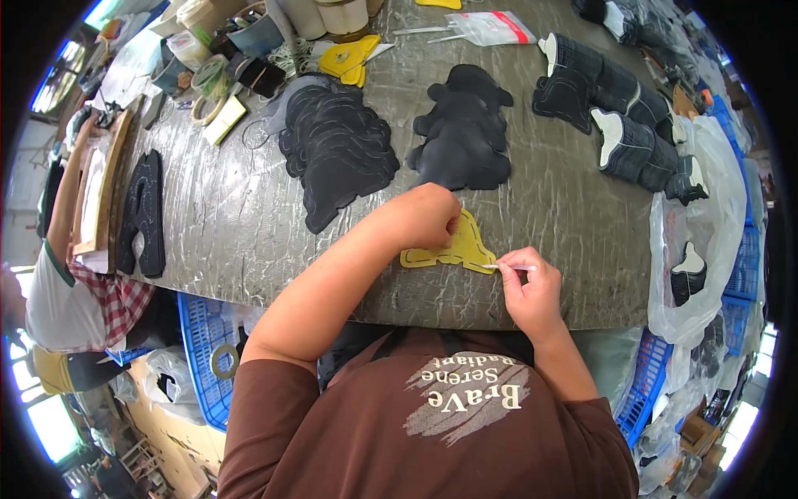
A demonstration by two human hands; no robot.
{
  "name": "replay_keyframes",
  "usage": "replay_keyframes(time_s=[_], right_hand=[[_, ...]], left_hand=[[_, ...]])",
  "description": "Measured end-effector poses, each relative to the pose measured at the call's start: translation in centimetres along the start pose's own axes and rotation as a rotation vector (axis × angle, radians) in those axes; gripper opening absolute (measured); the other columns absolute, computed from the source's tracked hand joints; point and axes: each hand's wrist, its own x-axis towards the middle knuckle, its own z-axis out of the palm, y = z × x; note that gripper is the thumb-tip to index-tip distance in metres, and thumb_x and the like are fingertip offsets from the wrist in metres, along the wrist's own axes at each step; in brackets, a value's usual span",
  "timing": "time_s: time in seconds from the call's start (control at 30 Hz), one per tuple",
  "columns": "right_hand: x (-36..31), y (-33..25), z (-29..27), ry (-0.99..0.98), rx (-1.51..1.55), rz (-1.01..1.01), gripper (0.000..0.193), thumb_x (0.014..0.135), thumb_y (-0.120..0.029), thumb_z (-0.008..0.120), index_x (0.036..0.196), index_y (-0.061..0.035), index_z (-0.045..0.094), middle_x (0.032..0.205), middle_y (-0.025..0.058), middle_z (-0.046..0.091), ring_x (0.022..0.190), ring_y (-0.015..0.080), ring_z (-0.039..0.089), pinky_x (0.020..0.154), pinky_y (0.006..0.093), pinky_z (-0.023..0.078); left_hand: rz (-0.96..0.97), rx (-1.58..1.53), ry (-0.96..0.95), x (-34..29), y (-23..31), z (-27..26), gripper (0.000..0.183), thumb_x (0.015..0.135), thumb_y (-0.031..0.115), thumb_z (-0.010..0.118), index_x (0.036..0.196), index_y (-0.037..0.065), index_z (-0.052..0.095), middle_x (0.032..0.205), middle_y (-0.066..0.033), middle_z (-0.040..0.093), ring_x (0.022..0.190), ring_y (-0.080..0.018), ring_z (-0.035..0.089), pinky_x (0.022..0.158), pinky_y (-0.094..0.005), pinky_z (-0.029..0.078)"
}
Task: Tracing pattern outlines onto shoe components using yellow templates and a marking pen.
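Observation:
A yellow template [470,246] with slots cut in it lies near the front edge of the table. My left hand [431,214] is closed over its upper left part, fingers curled down onto it; the fingertips are mostly hidden. Whether a black piece lies beneath the template I cannot tell. My right hand [533,287] pinches a slim white pen [492,266], its tip at the template's lower right corner. Just beyond my left hand lies a row of overlapping plain black cut pieces [465,125]. Further left is a fanned pile of black pieces with pale outlines [341,150].
Stitched black parts with white edges [636,145] lie at the right, beside a clear plastic bag [698,224]. Tubs and tools [258,37] crowd the far left, near another yellow template [349,60]. A co-worker [79,291] sits at the left. Blue crates [204,358] flank me.

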Motion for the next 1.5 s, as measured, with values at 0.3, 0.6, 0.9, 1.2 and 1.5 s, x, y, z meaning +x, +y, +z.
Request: replay_keyframes(time_s=[0.3,0.6,0.9,1.2,1.5], right_hand=[[4.5,-0.5,-1.4,0.127,-0.163,-0.138,0.011,0.085,0.005,0.054,0.093,-0.0014,0.053,0.079,0.0143,0.06,0.07,0.0297,0.062,0.063,0.0386,0.049],[11.5,1.9,1.9,-0.016,-0.542,-0.041,0.024,0.079,-0.009,0.072,0.099,-0.0023,0.061,0.099,0.0121,0.06,0.089,0.0336,0.063,0.076,0.0432,0.051],[10.6,2.3,1.8,-0.09,-0.457,0.022,0.019,0.077,-0.007,0.073,0.088,-0.001,0.058,0.09,0.0125,0.065,0.084,0.033,0.064,0.073,0.0399,0.05],[2.5,0.8,-0.5,-0.309,-0.103,0.336,0.03,0.075,-0.011,0.075,0.099,0.0,0.06,0.091,0.0132,0.065,0.08,0.035,0.064,0.074,0.0408,0.051],[-0.2,1.2,-0.2,-0.18,-0.349,0.014,0.044,0.068,-0.015,0.081,0.106,-0.0033,0.062,0.099,0.0091,0.057,0.084,0.0289,0.063,0.072,0.0393,0.052]], left_hand=[[-0.104,0.325,0.232,-0.9,1.7,1.1,0.05,0.068,0.016,0.081,0.108,0.002,0.055,0.092,-0.0157,0.068,0.086,-0.0344,0.066,0.078,-0.0412,0.053],[-0.072,-0.224,0.64,-5.5,-1.7,-0.4,0.032,0.069,0.005,0.079,0.091,0.0,0.058,0.073,-0.0062,0.056,0.067,-0.0128,0.054,0.063,-0.0289,0.047],[-0.265,-0.427,1.282,-12.0,-7.7,-4.3,0.015,0.089,0.013,0.064,0.092,-0.002,0.063,0.074,-0.0069,0.064,0.064,-0.0109,0.057,0.058,-0.0265,0.045],[-0.2,-0.394,0.57,-6.7,-0.5,3.2,0.036,0.08,0.01,0.075,0.111,-0.004,0.062,0.083,-0.0094,0.068,0.074,-0.0112,0.063,0.066,-0.0268,0.051],[-0.033,0.149,0.688,-5.6,1.5,6.3,0.056,0.07,0.015,0.08,0.118,-0.004,0.059,0.107,-0.0194,0.06,0.099,-0.0348,0.058,0.086,-0.0416,0.049]])
